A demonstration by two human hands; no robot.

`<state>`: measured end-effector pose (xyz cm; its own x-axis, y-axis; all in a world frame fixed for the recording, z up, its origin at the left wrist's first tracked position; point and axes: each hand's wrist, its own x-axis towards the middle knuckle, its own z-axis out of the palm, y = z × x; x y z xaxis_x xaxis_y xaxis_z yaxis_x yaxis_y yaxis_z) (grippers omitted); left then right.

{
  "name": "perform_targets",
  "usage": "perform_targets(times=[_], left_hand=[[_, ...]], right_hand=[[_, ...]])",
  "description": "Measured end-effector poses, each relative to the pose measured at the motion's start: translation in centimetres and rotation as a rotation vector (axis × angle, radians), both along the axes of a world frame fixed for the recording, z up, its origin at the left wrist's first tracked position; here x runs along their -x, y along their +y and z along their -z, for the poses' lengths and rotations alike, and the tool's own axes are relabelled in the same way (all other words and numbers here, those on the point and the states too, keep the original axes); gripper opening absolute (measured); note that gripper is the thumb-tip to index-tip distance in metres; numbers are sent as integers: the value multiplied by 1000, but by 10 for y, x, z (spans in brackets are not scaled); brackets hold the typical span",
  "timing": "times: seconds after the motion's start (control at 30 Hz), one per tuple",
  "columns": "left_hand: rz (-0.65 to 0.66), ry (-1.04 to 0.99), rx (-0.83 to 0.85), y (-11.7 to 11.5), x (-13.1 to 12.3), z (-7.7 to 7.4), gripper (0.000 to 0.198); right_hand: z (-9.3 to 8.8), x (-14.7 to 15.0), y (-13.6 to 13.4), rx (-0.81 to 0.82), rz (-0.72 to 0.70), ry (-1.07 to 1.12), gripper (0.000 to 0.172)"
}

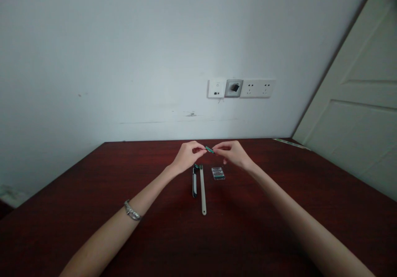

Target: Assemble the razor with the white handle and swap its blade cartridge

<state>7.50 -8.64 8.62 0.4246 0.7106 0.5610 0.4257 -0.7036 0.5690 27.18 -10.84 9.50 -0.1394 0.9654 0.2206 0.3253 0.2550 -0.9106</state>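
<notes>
Between my two hands, a small green razor cartridge is held above the table, tilted down to the right. My left hand pinches its left end with thumb and forefinger. The right end is pinched in the fingertips of my right hand. Below lies a razor with a black and white handle, its head partly under my left hand. Beside it is a long, pale, flat handle with a green end and a hole at the near end. A clear plastic case containing several cartridges sits to the right.
The dark red wooden table reaches back to a white wall. Sockets and a black plug are on that wall. A pale printed strip lies at the back right edge, close to a white panelled door.
</notes>
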Motion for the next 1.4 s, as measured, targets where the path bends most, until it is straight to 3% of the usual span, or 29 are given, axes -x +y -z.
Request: perform_targets(times=[0.17,0.33,0.47,0.67,1.4], left_hand=[[-34,-138,241,4,-5,8,19],[-13,-235,440,5,-7,10,21],[15,-275,480,3,-9,8,18],[64,-312,523,3,-8,8,23],[132,-473,746,3,-8,10,26]], right_hand=[[4,1,2,-1,-23,55,21],[6,0,2,26,-99,41,40],[6,1,0,13,-174,25,53],[4,4,-3,16,-240,35,48],[7,11,-7,-57,-197,111,45]])
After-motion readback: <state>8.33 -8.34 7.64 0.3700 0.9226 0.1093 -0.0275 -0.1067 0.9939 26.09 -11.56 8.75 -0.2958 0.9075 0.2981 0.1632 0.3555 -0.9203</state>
